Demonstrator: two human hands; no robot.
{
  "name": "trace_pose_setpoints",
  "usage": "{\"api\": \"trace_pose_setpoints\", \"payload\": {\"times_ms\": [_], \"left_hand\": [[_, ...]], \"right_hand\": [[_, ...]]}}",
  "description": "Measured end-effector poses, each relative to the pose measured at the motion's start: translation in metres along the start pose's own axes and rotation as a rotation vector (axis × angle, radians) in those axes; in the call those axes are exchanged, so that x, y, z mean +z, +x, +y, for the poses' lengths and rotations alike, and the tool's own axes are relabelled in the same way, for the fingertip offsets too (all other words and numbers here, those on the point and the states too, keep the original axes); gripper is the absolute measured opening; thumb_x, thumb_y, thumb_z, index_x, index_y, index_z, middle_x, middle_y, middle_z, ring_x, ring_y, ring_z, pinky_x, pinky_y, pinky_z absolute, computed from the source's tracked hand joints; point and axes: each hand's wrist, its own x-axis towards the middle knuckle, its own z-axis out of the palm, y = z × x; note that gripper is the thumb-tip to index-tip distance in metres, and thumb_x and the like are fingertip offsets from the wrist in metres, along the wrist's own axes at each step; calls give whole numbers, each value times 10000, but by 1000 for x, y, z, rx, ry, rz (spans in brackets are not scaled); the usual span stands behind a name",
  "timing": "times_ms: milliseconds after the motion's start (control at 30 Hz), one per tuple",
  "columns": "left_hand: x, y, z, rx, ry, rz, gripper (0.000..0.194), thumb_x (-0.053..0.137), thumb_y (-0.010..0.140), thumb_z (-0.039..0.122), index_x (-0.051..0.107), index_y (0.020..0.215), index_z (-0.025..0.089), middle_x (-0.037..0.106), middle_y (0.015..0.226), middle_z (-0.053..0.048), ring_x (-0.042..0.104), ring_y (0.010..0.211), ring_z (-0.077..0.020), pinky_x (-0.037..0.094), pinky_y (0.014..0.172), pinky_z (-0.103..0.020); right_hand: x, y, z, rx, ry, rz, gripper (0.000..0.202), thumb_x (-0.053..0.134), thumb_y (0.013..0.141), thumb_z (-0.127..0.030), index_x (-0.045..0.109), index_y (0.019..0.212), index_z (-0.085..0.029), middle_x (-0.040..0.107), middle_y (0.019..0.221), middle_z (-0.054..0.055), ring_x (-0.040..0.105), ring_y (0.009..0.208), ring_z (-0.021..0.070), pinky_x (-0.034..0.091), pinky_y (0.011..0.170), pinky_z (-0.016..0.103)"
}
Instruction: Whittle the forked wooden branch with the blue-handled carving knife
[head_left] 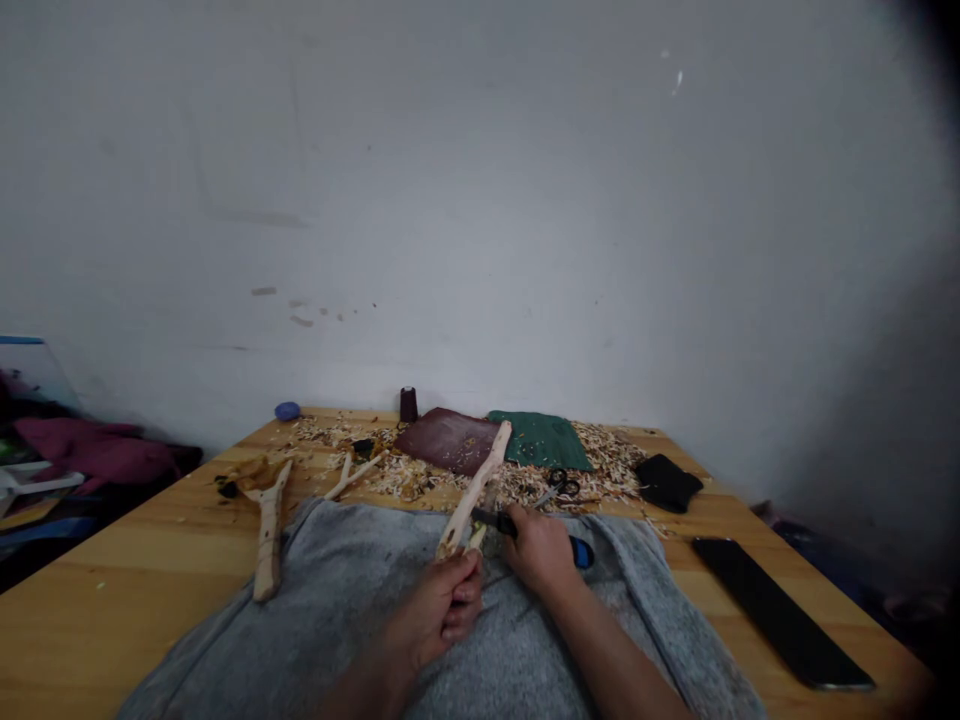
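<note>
My left hand [444,607] is closed around the lower end of a peeled, pale forked branch [480,487], whose longer arm tilts up and away to the right. My right hand [541,550] grips a knife [583,553] with a black and blue handle. Its dark front part reaches left to the branch near the fork; whether the edge touches the wood I cannot tell. Both hands are above a grey cloth [352,580] draped over the table's near side. Left of them, a carved wooden slingshot [268,540] lies partly on the cloth's edge.
Wood shavings [611,455] cover the wooden table's [97,590] far part. Among them are a forked twig [352,478], scissors [564,484], a maroon sheet [435,440] and a green sheet [551,440]. A thread spool [408,404] stands behind. Rightward lie a black piece [667,483] and a flat black device [780,610].
</note>
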Motion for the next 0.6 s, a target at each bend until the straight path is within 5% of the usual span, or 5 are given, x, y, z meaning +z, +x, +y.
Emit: {"api": "trace_pose_setpoints", "payload": {"times_ms": [333, 600], "left_hand": [[-3, 4, -10, 70, 162, 88, 444, 694, 645, 548, 389, 663, 226, 299, 439, 136, 147, 313, -9, 47, 325, -191], [2, 3, -11, 129, 321, 200, 141, 509, 811, 289, 418, 721, 230, 302, 470, 106, 169, 333, -30, 50, 348, -204]], "right_hand": [[-3, -6, -11, -50, -12, -122, 182, 481, 809, -253, 637, 897, -222, 705, 886, 61, 650, 816, 194, 387, 669, 254], [-1, -5, -11, -49, 0, -138, 193, 498, 803, -296, 657, 895, -238, 715, 878, 62, 659, 811, 220, 411, 667, 274]]}}
